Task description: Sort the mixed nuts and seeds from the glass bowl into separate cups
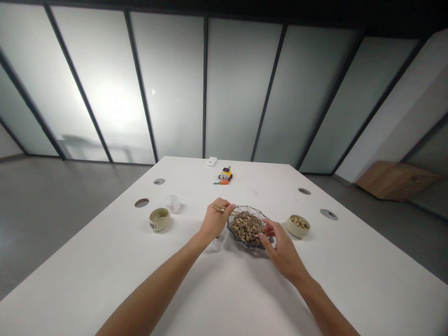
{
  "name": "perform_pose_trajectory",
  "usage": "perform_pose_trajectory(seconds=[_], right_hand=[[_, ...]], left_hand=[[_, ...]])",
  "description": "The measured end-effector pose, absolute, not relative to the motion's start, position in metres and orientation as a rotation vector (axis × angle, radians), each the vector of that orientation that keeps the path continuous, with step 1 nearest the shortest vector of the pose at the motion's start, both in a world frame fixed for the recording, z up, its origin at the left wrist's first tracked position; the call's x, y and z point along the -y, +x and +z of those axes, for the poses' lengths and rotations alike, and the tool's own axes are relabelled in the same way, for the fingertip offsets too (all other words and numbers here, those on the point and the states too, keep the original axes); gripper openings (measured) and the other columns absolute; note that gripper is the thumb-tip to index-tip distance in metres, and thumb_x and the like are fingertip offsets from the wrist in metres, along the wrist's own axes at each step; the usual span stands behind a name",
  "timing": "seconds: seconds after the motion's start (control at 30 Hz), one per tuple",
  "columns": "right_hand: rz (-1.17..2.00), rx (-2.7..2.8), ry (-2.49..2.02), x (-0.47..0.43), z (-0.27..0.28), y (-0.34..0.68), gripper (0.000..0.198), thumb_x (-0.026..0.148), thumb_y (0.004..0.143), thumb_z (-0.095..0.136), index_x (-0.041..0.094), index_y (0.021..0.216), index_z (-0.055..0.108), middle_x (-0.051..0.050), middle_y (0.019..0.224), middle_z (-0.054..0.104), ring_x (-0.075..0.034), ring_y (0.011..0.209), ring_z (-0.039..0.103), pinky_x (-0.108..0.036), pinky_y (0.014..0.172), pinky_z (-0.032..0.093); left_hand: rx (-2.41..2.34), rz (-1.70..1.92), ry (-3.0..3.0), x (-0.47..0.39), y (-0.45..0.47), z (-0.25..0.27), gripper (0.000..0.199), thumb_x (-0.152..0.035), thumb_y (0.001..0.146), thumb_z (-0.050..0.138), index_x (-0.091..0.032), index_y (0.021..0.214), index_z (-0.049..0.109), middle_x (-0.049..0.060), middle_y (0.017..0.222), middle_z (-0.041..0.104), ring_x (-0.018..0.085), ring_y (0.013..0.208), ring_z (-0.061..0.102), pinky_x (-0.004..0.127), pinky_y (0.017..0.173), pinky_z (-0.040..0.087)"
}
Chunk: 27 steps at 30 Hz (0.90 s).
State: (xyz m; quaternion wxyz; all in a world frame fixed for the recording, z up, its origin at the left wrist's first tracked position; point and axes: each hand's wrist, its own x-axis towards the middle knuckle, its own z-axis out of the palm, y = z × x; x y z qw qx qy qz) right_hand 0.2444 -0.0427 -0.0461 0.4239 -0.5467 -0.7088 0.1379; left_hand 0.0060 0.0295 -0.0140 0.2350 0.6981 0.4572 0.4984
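In the middle of the table a clear glass bowl with a scalloped rim is filled with sunflower seeds and paler nuts that look like pistachios. My left hand is closed around wooden chopsticks at the bowl's left side, their tips reaching over the seeds. At the right rim, my right hand has its thumb and fingers apart, with fingertips over the seeds. A small clear plastic cup, partly hidden by my left wrist, stands beside the bowl. Right of my right hand, a beige ceramic bowl holds several nuts.
Another beige bowl and a translucent plastic cup stand on the left. Farther back are a yellow toy vehicle, an orange carrot-shaped item and a white box. Round holes pierce the white table.
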Motion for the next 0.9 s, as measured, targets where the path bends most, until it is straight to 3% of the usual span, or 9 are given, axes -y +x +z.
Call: perform_pose_trajectory(seconds=[0.17, 0.5, 0.7, 0.9], right_hand=[[0.371, 1.774, -1.373, 0.043, -0.047, 0.245, 0.040, 0.047, 0.101, 0.056, 0.024, 0.134, 0.061, -0.009, 0.108, 0.069, -0.027, 0.097, 0.068, -0.041, 0.079, 0.060], [0.329, 1.777, -1.364, 0.043, -0.048, 0.246, 0.040, 0.047, 0.101, 0.055, 0.023, 0.132, 0.061, -0.008, 0.108, 0.071, -0.026, 0.097, 0.069, -0.045, 0.091, 0.059], [0.346, 1.769, -1.392, 0.044, -0.047, 0.246, 0.042, 0.048, 0.101, 0.055, 0.024, 0.134, 0.061, -0.008, 0.108, 0.070, -0.027, 0.097, 0.069, -0.044, 0.087, 0.059], [0.354, 1.774, -1.370, 0.042, -0.046, 0.246, 0.042, 0.049, 0.100, 0.056, 0.023, 0.131, 0.062, -0.008, 0.106, 0.071, -0.026, 0.095, 0.069, -0.046, 0.090, 0.058]], left_hand=[[-1.234, 1.343, 1.944, -0.027, 0.006, -0.013, 0.039, -0.040, 0.104, 0.058, -0.024, 0.068, 0.059, 0.002, 0.076, 0.064, 0.020, 0.076, 0.064, 0.033, 0.077, 0.053], [-1.221, 1.335, 1.956, -0.027, -0.001, -0.003, 0.042, -0.044, 0.101, 0.058, -0.023, 0.065, 0.058, 0.003, 0.072, 0.065, 0.020, 0.074, 0.064, 0.033, 0.076, 0.053], [-1.141, 1.320, 1.687, -0.020, -0.035, 0.037, 0.040, -0.055, 0.095, 0.067, -0.021, 0.075, 0.065, 0.003, 0.075, 0.069, 0.021, 0.073, 0.074, 0.032, 0.066, 0.061], [-1.144, 1.217, 1.626, -0.003, -0.071, 0.077, 0.046, -0.061, 0.089, 0.077, -0.018, 0.076, 0.068, 0.004, 0.080, 0.073, 0.021, 0.074, 0.078, 0.032, 0.070, 0.066]])
